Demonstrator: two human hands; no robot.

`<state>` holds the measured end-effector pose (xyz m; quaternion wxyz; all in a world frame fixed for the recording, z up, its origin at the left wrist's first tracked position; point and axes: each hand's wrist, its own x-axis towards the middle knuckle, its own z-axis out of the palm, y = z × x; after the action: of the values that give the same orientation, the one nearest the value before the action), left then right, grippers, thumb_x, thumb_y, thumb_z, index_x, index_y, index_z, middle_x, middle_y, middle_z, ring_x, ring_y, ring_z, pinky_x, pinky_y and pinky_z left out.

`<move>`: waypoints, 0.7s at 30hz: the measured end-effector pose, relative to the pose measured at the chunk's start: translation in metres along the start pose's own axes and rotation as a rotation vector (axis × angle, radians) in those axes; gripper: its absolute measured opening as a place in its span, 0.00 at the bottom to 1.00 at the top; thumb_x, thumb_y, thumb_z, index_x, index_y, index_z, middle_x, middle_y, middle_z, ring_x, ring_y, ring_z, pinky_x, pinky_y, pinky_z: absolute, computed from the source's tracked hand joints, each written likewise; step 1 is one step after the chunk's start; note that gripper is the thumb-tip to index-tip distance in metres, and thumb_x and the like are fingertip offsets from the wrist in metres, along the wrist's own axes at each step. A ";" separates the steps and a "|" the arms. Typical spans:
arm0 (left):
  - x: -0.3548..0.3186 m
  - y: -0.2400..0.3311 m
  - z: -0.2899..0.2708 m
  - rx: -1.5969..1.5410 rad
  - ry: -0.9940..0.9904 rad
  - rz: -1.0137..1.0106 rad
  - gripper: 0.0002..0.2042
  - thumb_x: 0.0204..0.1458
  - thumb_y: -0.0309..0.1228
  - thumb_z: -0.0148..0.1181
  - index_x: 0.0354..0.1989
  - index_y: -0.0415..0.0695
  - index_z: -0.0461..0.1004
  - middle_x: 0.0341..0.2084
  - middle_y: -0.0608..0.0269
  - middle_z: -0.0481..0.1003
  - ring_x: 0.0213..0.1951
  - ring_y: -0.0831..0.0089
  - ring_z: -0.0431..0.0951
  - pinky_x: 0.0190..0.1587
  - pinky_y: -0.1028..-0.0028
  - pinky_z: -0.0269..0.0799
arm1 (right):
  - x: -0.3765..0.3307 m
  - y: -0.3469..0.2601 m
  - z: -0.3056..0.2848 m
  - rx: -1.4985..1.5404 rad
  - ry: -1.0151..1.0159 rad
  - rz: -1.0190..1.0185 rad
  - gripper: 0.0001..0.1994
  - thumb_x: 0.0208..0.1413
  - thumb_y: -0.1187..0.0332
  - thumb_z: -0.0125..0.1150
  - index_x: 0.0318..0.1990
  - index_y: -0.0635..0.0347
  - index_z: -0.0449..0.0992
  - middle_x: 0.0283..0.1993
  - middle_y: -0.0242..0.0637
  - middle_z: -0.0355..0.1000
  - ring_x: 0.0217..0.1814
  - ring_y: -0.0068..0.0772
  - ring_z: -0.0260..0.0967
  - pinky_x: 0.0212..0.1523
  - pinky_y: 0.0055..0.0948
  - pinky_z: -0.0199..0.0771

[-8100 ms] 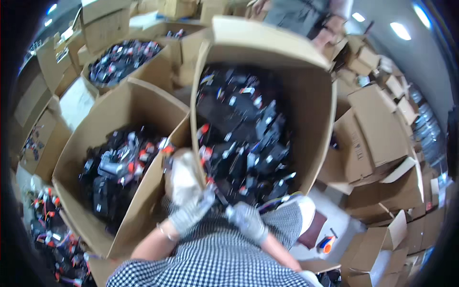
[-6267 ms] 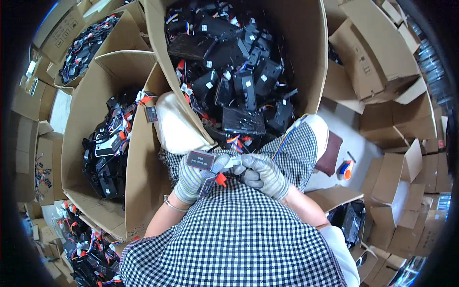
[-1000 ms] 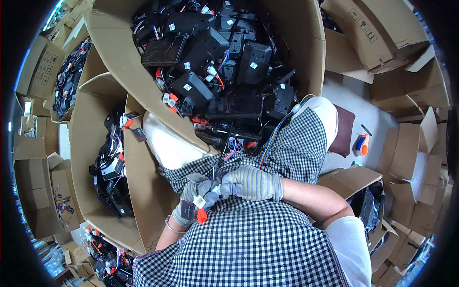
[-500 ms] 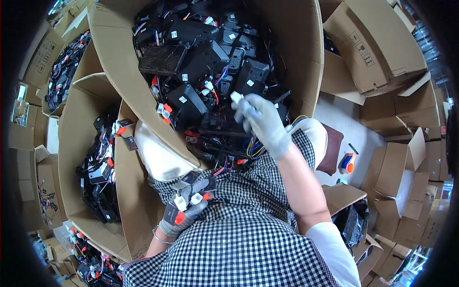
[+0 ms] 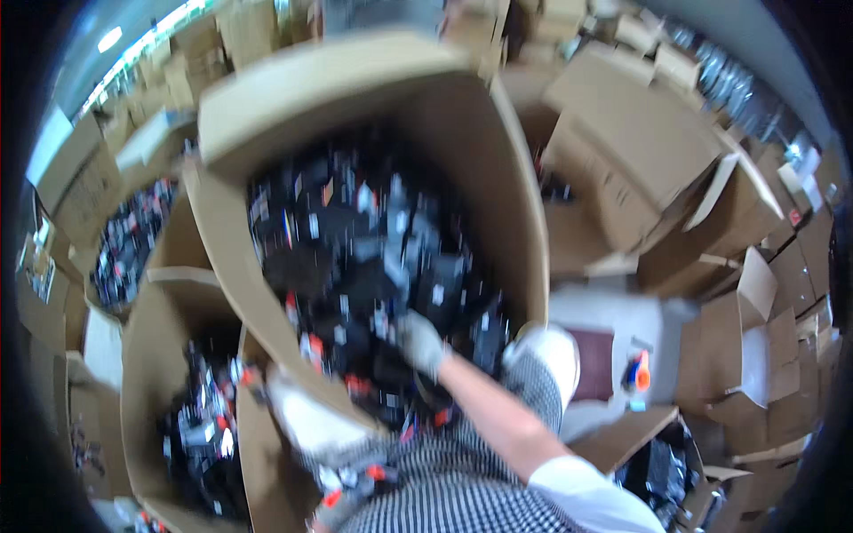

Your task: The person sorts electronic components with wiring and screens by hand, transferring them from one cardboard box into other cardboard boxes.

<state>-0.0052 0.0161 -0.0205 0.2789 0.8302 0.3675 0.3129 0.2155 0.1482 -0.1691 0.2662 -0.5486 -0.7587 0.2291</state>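
Note:
The whole view is smeared by motion. My right hand [image 5: 422, 345], in a pale grey glove, reaches into the large cardboard box [image 5: 222, 213] over the heap of black plastic devices [image 5: 404, 222] with coloured wires. Its fingers blur into the devices, so I cannot tell whether it grips one. Low at the left, by my lap, my gloved left hand [image 5: 342, 508] is closed round some small black modules with white connectors [image 5: 334, 478] and red-orange ends. Part of this hand is hidden by the modules and the checked apron [image 5: 444, 497].
A narrower box [image 5: 147, 382] of wired black parts stands at the left. On the floor at the right lie a dark red mat [image 5: 593, 364] and an orange and blue object [image 5: 638, 373]. An open box [image 5: 622, 435] holding black plastic is at lower right. More cartons [image 5: 622, 133] stand behind.
My view has tilted up, showing more of the room. My right hand, which held up a white connector, is now down among the devices. My left hand still holds its modules.

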 end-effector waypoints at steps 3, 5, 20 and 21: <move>0.041 -0.006 -0.028 0.225 0.210 0.160 0.16 0.59 0.37 0.46 0.53 0.43 0.67 0.39 0.61 0.76 0.34 0.76 0.72 0.37 0.78 0.67 | -0.019 -0.050 -0.033 0.140 0.013 0.045 0.10 0.59 0.63 0.49 0.34 0.56 0.76 0.38 0.46 0.71 0.44 0.48 0.68 0.46 0.38 0.67; 0.043 -0.002 -0.032 0.330 0.307 0.205 0.16 0.59 0.37 0.47 0.52 0.43 0.68 0.39 0.61 0.76 0.34 0.75 0.72 0.38 0.77 0.67 | -0.024 -0.062 -0.055 0.161 0.064 0.010 0.12 0.59 0.60 0.49 0.35 0.55 0.77 0.37 0.46 0.71 0.41 0.48 0.69 0.43 0.39 0.68; -0.031 0.045 -0.026 0.896 0.741 0.060 0.18 0.57 0.38 0.52 0.50 0.40 0.69 0.39 0.57 0.73 0.37 0.68 0.73 0.43 0.69 0.68 | -0.040 -0.033 -0.044 -0.050 0.027 0.021 0.14 0.59 0.57 0.49 0.38 0.56 0.77 0.36 0.47 0.72 0.41 0.49 0.70 0.42 0.40 0.68; -0.038 0.051 -0.025 0.927 0.758 0.039 0.18 0.57 0.38 0.53 0.50 0.40 0.69 0.39 0.57 0.73 0.37 0.68 0.73 0.43 0.69 0.68 | -0.039 -0.025 -0.037 -0.014 0.006 0.060 0.15 0.59 0.57 0.49 0.39 0.57 0.77 0.36 0.49 0.72 0.41 0.50 0.70 0.42 0.40 0.68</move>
<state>-0.0212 -0.0371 0.0185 -0.2688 0.7023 0.5244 0.3995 0.2323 0.1054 -0.1309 0.2579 -0.5735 -0.7428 0.2300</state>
